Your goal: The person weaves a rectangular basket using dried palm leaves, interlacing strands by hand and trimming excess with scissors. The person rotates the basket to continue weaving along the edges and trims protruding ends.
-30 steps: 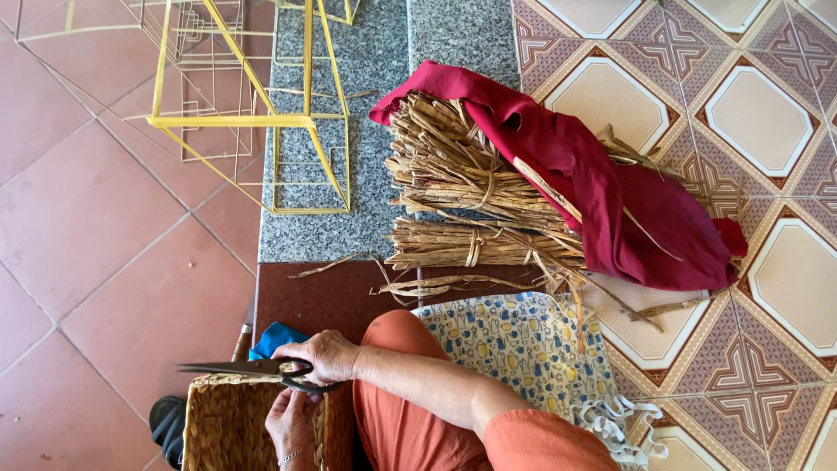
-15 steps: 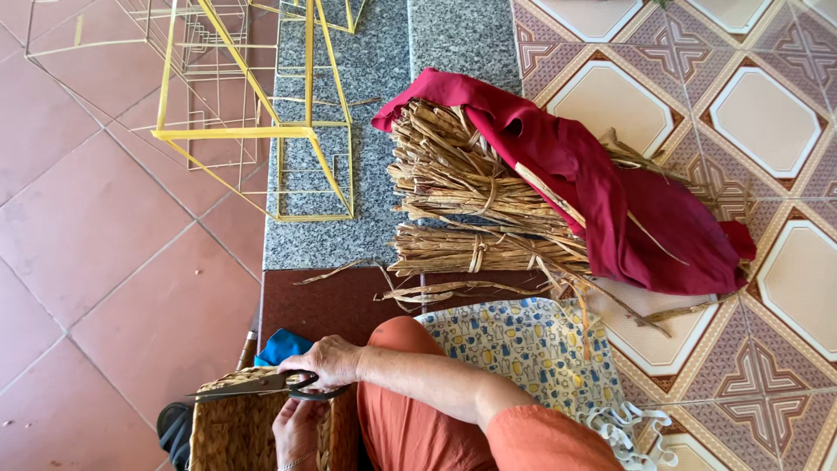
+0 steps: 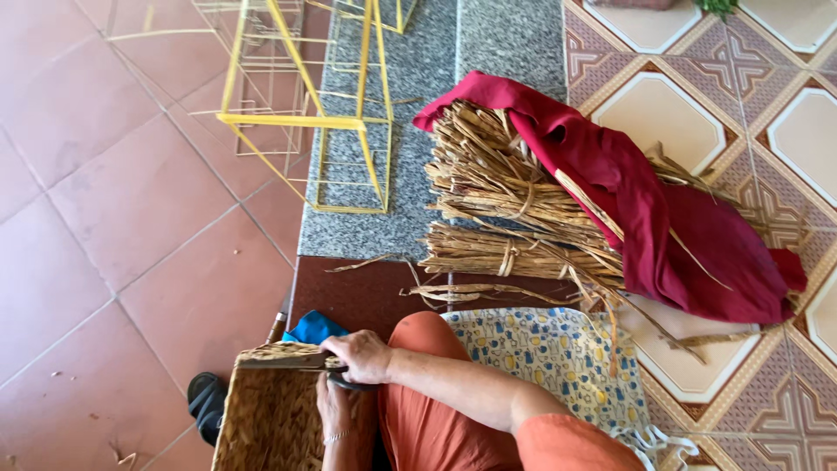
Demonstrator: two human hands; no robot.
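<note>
Terracotta floor tiles (image 3: 105,218) underlie the woven basket (image 3: 270,419); right-hand fingers (image 3: 353,353) grip scissors (image 3: 296,362).

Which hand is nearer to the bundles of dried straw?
Right. The right hand, holding scissors at the woven basket rim, lies closer to the straw bundles; the left hand is lower, against the basket.

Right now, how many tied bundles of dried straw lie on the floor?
2, as far as shows. One bundle lies partly under the red cloth; the other bundle lies just below it, nearer the person's knee. The cloth may hide more.
</note>
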